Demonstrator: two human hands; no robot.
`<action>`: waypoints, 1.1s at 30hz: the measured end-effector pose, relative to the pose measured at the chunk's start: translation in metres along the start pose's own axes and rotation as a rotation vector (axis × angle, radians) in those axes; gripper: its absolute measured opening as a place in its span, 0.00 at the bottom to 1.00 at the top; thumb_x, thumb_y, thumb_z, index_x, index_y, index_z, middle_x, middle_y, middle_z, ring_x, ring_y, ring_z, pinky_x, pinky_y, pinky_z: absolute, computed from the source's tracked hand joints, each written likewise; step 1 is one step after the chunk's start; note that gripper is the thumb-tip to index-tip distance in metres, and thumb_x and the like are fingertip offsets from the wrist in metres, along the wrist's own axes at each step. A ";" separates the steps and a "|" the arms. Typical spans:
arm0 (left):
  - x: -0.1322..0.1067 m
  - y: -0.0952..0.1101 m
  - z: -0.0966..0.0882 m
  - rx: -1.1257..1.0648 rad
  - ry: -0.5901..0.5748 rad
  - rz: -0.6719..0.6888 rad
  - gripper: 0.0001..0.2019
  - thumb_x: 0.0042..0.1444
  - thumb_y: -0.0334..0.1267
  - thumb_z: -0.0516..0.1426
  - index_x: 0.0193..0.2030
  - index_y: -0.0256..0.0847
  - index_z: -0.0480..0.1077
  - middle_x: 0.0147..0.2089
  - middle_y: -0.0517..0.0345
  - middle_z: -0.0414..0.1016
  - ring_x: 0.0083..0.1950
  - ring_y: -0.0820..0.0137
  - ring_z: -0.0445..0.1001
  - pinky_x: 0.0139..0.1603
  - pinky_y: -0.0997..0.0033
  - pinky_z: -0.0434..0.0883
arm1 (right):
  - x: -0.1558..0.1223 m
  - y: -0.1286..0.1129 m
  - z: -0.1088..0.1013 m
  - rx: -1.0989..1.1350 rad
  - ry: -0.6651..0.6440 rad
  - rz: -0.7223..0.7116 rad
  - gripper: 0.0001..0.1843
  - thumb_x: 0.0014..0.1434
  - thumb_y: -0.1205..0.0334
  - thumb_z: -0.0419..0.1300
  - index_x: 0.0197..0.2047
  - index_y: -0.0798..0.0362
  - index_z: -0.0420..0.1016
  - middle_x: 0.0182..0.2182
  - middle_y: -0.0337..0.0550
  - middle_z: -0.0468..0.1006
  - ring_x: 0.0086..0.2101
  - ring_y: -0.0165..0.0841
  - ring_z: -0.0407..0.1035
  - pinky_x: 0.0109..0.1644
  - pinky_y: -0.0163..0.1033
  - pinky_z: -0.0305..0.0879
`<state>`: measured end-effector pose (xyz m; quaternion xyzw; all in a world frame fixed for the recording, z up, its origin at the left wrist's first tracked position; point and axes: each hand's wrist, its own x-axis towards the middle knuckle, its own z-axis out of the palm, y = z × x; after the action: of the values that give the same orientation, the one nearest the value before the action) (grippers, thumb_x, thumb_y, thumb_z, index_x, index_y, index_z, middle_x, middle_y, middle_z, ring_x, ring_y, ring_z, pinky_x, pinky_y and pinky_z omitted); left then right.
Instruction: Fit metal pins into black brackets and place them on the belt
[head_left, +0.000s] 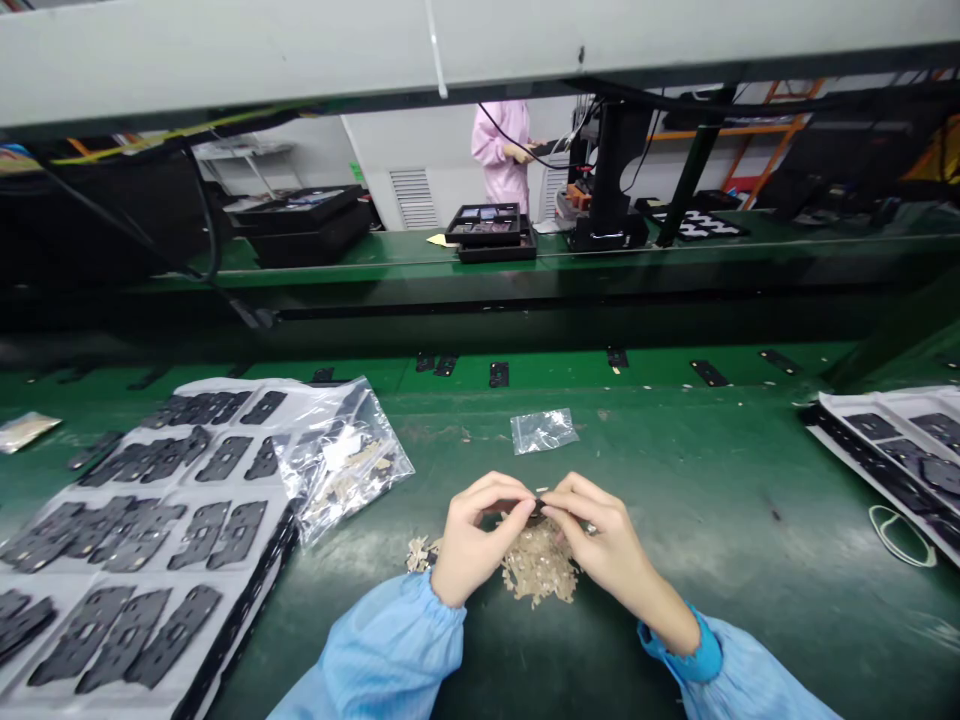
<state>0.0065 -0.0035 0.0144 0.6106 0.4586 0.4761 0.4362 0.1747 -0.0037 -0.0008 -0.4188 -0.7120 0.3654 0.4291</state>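
Note:
My left hand (484,535) and my right hand (600,530) meet over a pile of small tan flat pieces (538,565). Between the pinched fingertips of both hands is a small dark piece (538,507), mostly covered by the fingers, so its kind cannot be made out. A few more tan pieces (421,553) lie left of my left wrist. To the left, a clear zip bag (349,470) with tan pieces inside overlaps the edge of a white-lined tray (172,485) holding rows of black flat plates (240,533).
A small clear zip bag (544,431) lies beyond my hands. Single black plates (499,374) are spread along the far green strip. Another lined tray (900,440) and a rubber band (902,535) are at the right. Across the bench stands a person in pink (502,150).

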 end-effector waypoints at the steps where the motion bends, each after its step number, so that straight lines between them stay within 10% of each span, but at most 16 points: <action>1: 0.000 0.001 0.000 0.027 -0.003 0.022 0.05 0.52 0.34 0.58 0.30 0.40 0.76 0.33 0.52 0.74 0.35 0.67 0.73 0.35 0.71 0.71 | 0.000 -0.001 -0.001 -0.052 -0.007 -0.044 0.13 0.62 0.64 0.52 0.41 0.50 0.78 0.28 0.43 0.67 0.27 0.32 0.64 0.31 0.37 0.63; 12: -0.009 -0.006 0.003 0.276 -0.011 0.299 0.12 0.53 0.30 0.58 0.43 0.46 0.76 0.38 0.50 0.76 0.42 0.63 0.72 0.44 0.64 0.68 | -0.001 0.000 0.004 0.075 0.027 0.068 0.11 0.60 0.62 0.55 0.38 0.50 0.79 0.26 0.40 0.64 0.24 0.30 0.64 0.26 0.35 0.65; 20: -0.004 -0.003 0.005 -0.089 0.081 -0.083 0.09 0.54 0.37 0.57 0.39 0.40 0.76 0.38 0.51 0.74 0.40 0.66 0.74 0.36 0.73 0.72 | 0.005 -0.012 0.000 0.419 0.038 0.353 0.13 0.51 0.53 0.64 0.30 0.55 0.78 0.27 0.38 0.64 0.15 0.26 0.67 0.18 0.33 0.68; 33: -0.004 -0.011 0.005 -0.108 0.045 -0.191 0.06 0.50 0.38 0.60 0.28 0.37 0.71 0.29 0.57 0.69 0.32 0.72 0.70 0.27 0.80 0.69 | -0.005 0.000 0.007 0.240 -0.026 0.268 0.12 0.57 0.55 0.58 0.34 0.54 0.77 0.29 0.39 0.63 0.17 0.26 0.67 0.16 0.31 0.66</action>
<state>0.0096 -0.0055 0.0026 0.5288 0.4981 0.4700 0.5014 0.1698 -0.0097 -0.0046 -0.4512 -0.6065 0.5069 0.4142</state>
